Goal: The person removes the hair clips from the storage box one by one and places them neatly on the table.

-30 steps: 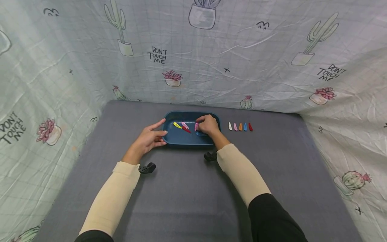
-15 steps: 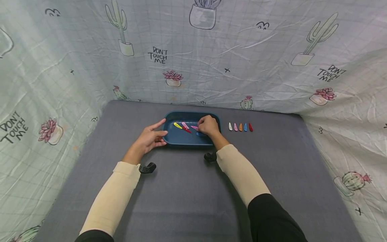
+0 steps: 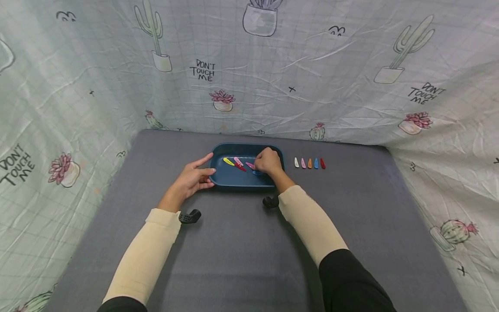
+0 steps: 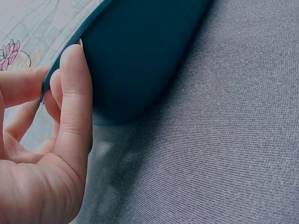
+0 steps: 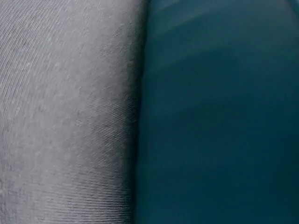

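Patterned cloth (image 3: 265,56): hanging beyond the fingers and bounding the far reach.
Grey bench (image 3: 234,242): carrying everything; wide open room is lying on the wrist side of the fingers, while its far edge is running near the tray's back.
Blue tray (image 3: 224,178): sitting between the left and right fingers; the step in hand seems to be picking up or setting down the magenta snap hair clip (image 3: 250,166) inside it, and I cannot say which. Its raised rim is standing all round, so the next move probably calls for lifting well over the wall.
Left hand (image 3: 191,177): holding its fingers apart at the tray's left end, pinching the rim and apparently steadying it.
Right hand (image 3: 269,161): resting over the tray's right half, fingers bunched together and pointing down at the magenta clip's end; their tips are hiding, so I cannot tell whether they are pinching it.
Snap clip row (image 3: 309,163): lying outside the tray, right of the right fingers, with bench showing at both ends.
Blue clip (image 3: 258,173): lying just below the right fingers, partly hidden.
Yellow clip (image 3: 228,161), pale pink clip (image 3: 238,161), red clip (image 3: 240,167): lying in the tray between both hands' fingers, crowding the magenta one's left side.
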Demonstrator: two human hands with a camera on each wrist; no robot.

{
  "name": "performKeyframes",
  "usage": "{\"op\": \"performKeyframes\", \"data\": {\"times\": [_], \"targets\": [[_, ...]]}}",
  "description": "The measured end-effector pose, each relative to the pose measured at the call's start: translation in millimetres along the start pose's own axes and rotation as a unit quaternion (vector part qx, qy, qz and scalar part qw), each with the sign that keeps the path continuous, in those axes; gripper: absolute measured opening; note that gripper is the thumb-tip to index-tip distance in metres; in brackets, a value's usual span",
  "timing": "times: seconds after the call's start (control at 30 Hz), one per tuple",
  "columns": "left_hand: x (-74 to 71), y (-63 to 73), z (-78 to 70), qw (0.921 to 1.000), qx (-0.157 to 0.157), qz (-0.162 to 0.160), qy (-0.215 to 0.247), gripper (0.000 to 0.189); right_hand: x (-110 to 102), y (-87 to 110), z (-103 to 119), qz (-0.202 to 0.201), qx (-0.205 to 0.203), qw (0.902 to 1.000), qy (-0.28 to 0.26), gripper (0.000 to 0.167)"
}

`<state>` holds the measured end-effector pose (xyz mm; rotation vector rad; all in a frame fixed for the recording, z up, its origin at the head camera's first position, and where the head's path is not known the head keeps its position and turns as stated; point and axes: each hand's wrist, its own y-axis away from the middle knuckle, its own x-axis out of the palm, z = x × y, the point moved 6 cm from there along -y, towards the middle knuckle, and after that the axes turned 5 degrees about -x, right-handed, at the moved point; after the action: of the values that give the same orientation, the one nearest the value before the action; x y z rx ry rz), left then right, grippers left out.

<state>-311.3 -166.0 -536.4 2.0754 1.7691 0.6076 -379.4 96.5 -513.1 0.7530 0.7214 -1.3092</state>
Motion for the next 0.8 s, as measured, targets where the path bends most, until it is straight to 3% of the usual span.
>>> {"op": "performKeyframes", "data": {"times": [0.4, 0.8], "targets": [[0.3, 0.5, 0.5, 1.0, -0.001, -0.002, -0.001, 0.068, -14.4, 8.2, 5.6, -0.014, 0.02, 0.9971, -0.072, 0.027], [1.3, 1.4, -1.6, 1.0, -0.004, 0.002, -0.001, 0.069, -36.5, 29.6, 8.6, -0.025, 0.037, 0.9823, -0.182, 0.021]]}}
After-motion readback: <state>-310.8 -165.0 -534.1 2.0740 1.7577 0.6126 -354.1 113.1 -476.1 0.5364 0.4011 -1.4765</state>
